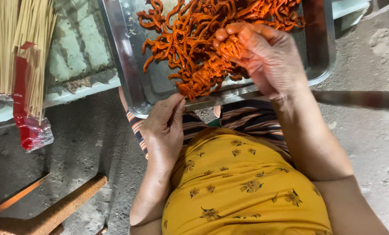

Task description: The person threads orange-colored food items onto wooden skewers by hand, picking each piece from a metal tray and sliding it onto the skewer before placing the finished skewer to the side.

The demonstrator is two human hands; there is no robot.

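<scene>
Left hand [164,130] pinches thin stick | right hand [264,56] grips orange curly meat strips [194,48] | shiny metal tray [133,74] sits on lap, might tip, strips could spill

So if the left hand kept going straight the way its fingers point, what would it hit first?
The left hand points up and slightly right, toward the metal tray. Its fingertips look already at the tray's near rim, so the rim comes first, then the orange strips beyond it. Depth is unclear from this single view.

Strips [194,43] in tray [133,82]; skewers [16,39] left of it
</scene>
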